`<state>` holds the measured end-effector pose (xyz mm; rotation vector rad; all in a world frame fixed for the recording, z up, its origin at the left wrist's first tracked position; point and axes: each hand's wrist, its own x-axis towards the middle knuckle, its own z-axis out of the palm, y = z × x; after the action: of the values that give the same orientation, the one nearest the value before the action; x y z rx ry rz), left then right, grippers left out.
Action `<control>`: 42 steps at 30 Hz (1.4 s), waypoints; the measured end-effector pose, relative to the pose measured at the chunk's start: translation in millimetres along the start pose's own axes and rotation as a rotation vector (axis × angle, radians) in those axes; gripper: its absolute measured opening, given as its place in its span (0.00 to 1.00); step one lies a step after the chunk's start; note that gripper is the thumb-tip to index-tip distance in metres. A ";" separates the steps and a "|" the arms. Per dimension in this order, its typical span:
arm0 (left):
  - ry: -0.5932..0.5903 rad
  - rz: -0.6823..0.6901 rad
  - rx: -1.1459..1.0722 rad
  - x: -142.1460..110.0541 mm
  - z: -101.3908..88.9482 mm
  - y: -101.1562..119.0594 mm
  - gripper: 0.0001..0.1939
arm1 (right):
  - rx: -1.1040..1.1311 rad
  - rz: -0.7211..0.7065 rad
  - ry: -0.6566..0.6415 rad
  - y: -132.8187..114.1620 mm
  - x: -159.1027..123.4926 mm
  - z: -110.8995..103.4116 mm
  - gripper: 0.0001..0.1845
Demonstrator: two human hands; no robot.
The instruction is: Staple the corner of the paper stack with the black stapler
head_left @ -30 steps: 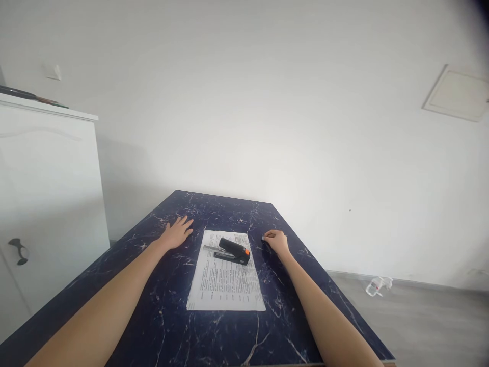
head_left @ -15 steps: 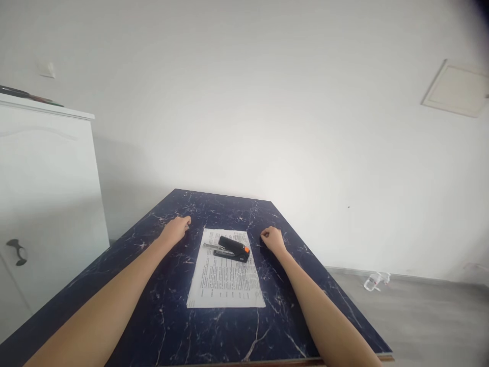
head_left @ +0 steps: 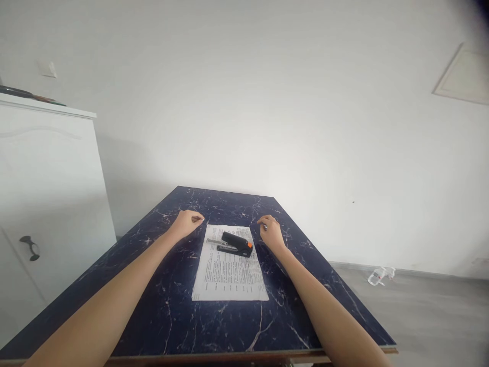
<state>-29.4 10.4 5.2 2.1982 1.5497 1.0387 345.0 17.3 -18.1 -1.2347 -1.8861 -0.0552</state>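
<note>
The stapler sits on paper. The right hand holds a grey thing — the left hand curls, grip unclear.

One left hand, one right hand — two in all. One silvery piece in right one. One stapler. Paper: one page facing up, sheets under it uncountable. One table. One cabinet at left, one handle showing. Far wall: one switch left, one panel right, one dark speck. One clear plastic item on right floor.
</note>
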 end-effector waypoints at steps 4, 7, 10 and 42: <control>-0.116 0.074 -0.264 -6.2 3.7 28.8 0.19 | 0.169 -0.069 0.009 -36.9 -5.6 -2.6 0.15; -0.252 0.151 -0.342 -12.2 4.7 46.0 0.19 | 0.243 -0.132 -0.010 -59.6 -10.8 -2.1 0.14; -0.361 0.189 -0.317 -17.1 5.8 55.2 0.15 | 0.312 -0.185 -0.031 -74.8 -15.4 -0.8 0.15; -0.437 0.230 -0.234 -19.8 9.5 47.9 0.09 | 0.337 -0.254 -0.143 -80.0 -21.1 4.1 0.17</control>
<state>7.7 -24.7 18.1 2.2747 0.9583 0.6875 284.2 -37.0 -3.6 -0.7856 -2.0658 0.2125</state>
